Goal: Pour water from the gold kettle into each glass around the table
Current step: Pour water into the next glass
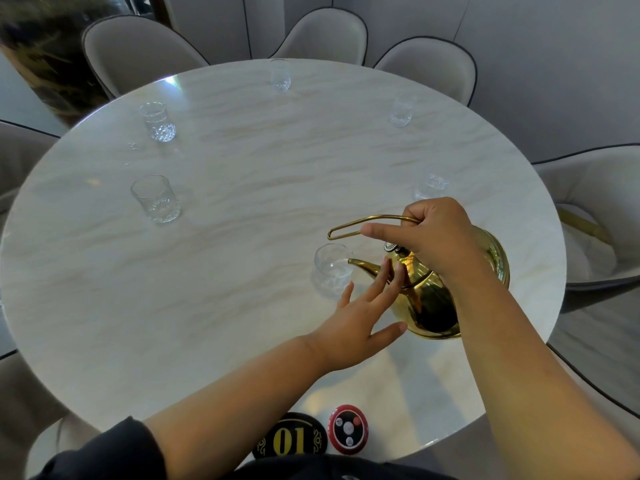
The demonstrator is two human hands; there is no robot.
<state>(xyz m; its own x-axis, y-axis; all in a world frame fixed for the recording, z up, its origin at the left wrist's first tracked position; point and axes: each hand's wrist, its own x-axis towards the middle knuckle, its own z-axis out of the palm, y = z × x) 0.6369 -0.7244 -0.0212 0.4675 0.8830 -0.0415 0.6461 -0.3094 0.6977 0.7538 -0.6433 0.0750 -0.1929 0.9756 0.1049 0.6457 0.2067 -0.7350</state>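
Note:
My right hand [436, 237] grips the thin wire handle of the gold kettle [433, 306], which is tilted left. Its spout tip sits at the rim of a clear glass [332, 271] in front of me. My left hand [363, 317] is open, its fingertips resting against the kettle's side near the lid. Several other clear glasses stand around the round marble table [207, 271]: one at the left [156, 199], one at the far left [157, 121], one at the back [280, 75], one at the far right [401, 110], and one just beyond my right hand [431, 187].
Beige upholstered chairs [136, 51] ring the table. A black disc marked "01" [289, 439] and a red call-button puck [348, 429] lie at the near edge. A dark blurred shape [45, 53] stands at the far left.

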